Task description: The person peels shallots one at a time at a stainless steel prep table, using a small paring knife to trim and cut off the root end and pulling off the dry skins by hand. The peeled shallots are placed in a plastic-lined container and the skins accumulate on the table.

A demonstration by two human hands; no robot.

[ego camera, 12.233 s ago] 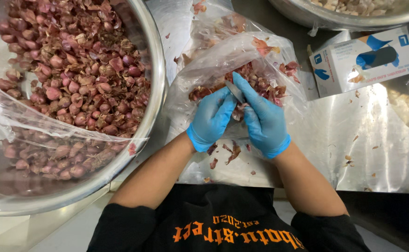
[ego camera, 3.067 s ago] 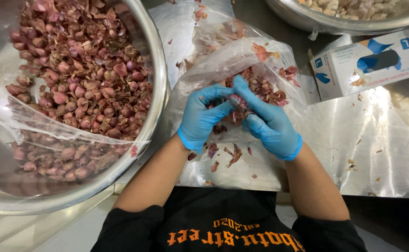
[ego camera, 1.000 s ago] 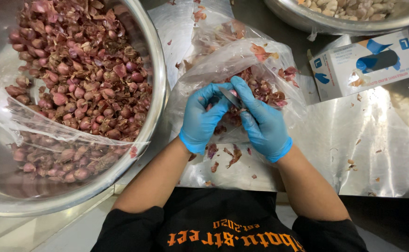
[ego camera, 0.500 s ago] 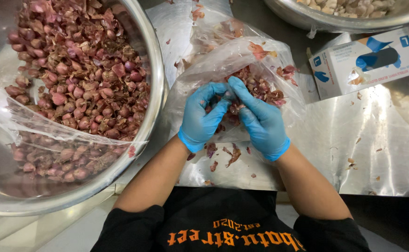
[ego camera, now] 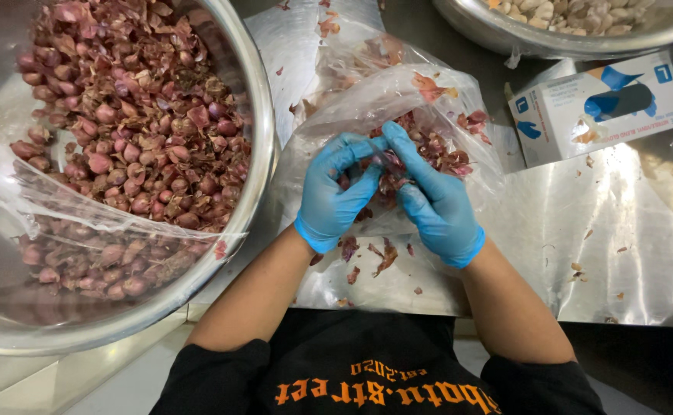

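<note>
From the head view, we had both gloved hands together over the clear bag (ego camera: 398,100) of skins: our left hand (ego camera: 336,196) and right hand (ego camera: 436,204) pinched one shallot (ego camera: 386,163) between fingertips, each grip pressed tight. We judged short, shallow peels best, letting skins drop into the bag, clear of the big bowl (ego camera: 263,115).

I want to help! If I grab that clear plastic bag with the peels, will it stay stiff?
Probably not: the clear plastic bag looks thin and crumpled, so it would likely flop. It seems light, holding mostly dry peels, which might spill from its open mouth.
</note>
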